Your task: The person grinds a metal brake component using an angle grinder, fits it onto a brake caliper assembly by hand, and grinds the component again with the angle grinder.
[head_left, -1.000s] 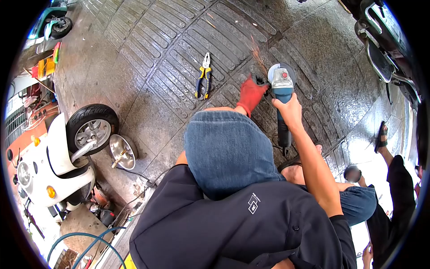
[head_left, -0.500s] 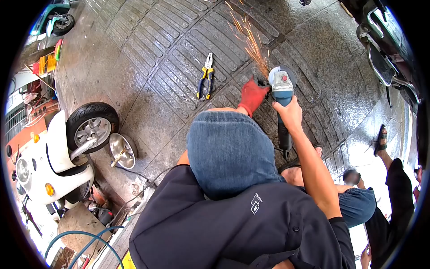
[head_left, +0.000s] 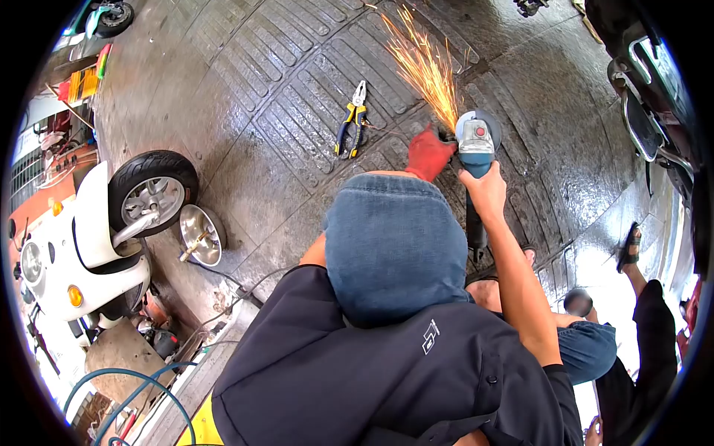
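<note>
My right hand [head_left: 487,192], bare, is wrapped round the blue body of an angle grinder [head_left: 476,145], with its black rear handle pointing back toward me. The grinder's disc [head_left: 487,125] is at the far end, and bright sparks [head_left: 428,70] fan out from its left side, away from me. In a red glove, my left hand [head_left: 430,154] is closed on a small dark metal part [head_left: 446,134] at the disc's left edge; its exact shape is hidden. Yellow-and-black combination pliers [head_left: 352,123] lie on the floor to the left, slightly parted.
A white scooter [head_left: 93,253] with its front wheel [head_left: 154,195] stands at left. Beside it is a round metal bowl [head_left: 201,235] with a cable near it. A dark motorbike [head_left: 639,104] is at upper right. Another person's sandalled foot [head_left: 632,249] shows at right.
The spray of sparks has grown wider and brighter. My gloved hand and the grinder remain together at the disc; the whole view has shifted slightly.
</note>
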Available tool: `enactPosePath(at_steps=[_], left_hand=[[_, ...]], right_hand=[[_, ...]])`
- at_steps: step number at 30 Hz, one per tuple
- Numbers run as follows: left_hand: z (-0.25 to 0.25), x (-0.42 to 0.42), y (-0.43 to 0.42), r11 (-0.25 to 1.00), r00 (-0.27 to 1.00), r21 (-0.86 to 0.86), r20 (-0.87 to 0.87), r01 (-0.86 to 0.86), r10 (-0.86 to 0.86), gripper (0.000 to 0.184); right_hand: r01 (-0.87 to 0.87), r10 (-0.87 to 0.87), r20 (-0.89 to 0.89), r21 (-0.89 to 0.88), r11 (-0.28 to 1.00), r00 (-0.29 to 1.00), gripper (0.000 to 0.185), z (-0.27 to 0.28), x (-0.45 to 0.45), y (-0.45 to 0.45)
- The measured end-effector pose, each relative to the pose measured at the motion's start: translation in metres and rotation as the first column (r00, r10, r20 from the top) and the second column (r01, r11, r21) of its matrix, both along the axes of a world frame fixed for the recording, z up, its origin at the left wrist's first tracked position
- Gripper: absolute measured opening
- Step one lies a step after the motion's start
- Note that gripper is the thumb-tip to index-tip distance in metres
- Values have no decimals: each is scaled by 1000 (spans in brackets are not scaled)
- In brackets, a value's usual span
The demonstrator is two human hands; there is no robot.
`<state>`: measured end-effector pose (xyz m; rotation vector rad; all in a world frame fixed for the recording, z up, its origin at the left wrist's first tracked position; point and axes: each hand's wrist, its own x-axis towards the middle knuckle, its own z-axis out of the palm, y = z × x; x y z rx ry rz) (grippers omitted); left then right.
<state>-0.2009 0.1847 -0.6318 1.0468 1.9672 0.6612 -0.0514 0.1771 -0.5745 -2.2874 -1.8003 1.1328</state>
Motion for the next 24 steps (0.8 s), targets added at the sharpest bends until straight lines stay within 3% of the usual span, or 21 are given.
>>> enactPosePath(at_steps=[6, 8, 14, 24], left_hand=[[10, 0, 1, 1000, 1000, -15, 11, 2, -1, 70], [4, 1, 2, 999, 997, -36, -71, 17, -20, 67], [-6, 2, 2, 1000, 1000, 5, 12, 22, -22, 68], [5, 3, 2, 999, 999, 27, -9, 35, -34, 68]], right_hand=[[20, -20, 3, -4, 1000, 1000, 64, 3, 0, 1], [32, -31, -35, 27, 999, 999, 64, -1, 4, 2], [50, -49, -81, 5, 999, 995, 63, 4, 6, 3], [20, -20, -35, 18, 1000, 999, 64, 3, 5, -1]])
